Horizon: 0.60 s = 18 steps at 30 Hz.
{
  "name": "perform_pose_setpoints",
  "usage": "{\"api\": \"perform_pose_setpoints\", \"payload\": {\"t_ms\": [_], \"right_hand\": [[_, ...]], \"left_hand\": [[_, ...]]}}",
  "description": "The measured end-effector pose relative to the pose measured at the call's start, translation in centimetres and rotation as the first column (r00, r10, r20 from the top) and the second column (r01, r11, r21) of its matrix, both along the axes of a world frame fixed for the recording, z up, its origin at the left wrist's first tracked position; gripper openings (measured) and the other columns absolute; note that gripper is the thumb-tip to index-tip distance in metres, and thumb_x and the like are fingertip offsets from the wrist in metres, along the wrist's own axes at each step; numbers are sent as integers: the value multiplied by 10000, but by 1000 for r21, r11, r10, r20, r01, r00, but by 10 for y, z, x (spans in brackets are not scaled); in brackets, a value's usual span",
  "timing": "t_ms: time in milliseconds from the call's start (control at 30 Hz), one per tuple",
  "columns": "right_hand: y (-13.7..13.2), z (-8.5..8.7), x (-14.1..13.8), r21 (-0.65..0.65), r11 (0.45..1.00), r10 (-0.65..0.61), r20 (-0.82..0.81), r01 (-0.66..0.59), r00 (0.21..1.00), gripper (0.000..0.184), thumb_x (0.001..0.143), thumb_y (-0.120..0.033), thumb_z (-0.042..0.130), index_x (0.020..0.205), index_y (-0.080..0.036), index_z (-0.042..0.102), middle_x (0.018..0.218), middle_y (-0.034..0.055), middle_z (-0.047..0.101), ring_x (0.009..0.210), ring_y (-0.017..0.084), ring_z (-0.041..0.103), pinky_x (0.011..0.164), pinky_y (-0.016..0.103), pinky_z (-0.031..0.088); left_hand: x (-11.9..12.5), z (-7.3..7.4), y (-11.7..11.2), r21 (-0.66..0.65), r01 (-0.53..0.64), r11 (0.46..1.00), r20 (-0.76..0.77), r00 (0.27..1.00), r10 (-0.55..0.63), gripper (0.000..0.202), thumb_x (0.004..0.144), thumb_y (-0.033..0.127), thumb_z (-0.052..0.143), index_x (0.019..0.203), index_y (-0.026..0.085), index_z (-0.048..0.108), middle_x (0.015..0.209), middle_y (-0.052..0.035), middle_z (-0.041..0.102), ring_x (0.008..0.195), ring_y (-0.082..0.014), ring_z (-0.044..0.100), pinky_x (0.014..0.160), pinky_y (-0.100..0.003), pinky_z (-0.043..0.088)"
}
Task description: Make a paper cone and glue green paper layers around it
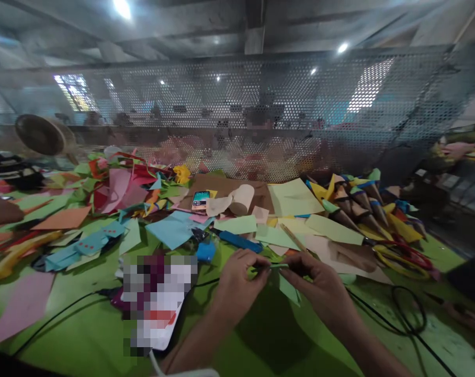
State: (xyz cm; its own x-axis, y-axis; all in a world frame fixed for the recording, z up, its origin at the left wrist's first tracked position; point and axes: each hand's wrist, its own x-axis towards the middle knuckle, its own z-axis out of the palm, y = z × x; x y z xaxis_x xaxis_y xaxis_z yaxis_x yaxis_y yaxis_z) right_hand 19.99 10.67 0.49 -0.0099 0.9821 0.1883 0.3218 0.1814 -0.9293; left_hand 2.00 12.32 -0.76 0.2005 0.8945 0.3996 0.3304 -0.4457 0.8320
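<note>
My left hand (243,280) and my right hand (316,283) meet above the green tabletop, each with thumb and fingers pinched together. Between them they grip a small piece of light green paper (287,288), whose lower part hangs down beside my right thumb. Its upper edge runs from one set of fingertips to the other. Just beyond my left hand lies a blue cutter-like tool (239,241). A thin yellowish stick (292,236), perhaps a pencil, lies behind my right hand among flat paper sheets.
Scissors with yellow and red handles (402,259) lie at right, near a black cable (394,330). Cone-shaped paper pieces (351,201) pile up behind them. A paper roll (243,199) and a lit phone (200,201) sit mid-table. Someone else's hand (4,212) shows at far left.
</note>
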Motion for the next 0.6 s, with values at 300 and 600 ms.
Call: {"api": "perform_pose_setpoints", "payload": {"t_ms": [300, 600], "right_hand": [[-1, -2, -1, 3, 1000, 8, -31, -8, 999, 161, 771, -359, 682, 732, -206, 647, 659, -6, 586, 641, 167, 515, 600, 286, 407], [-2, -3, -3, -42, 999, 22, -38, -23, 999, 214, 774, -393, 666, 811, -183, 674, 746, 32, 633, 705, 191, 536, 642, 308, 406]], "left_hand": [[-1, 0, -1, -27, 24, 999, 78, 997, -22, 101, 792, 169, 667, 811, 234, 741, 802, -46, 702, 821, -239, 614, 762, -349, 451], [0, 2, -3, -62, 27, 998, -17, 999, -28, 100, 787, 139, 653, 822, 205, 720, 826, -41, 702, 847, -222, 630, 777, -341, 476]]}}
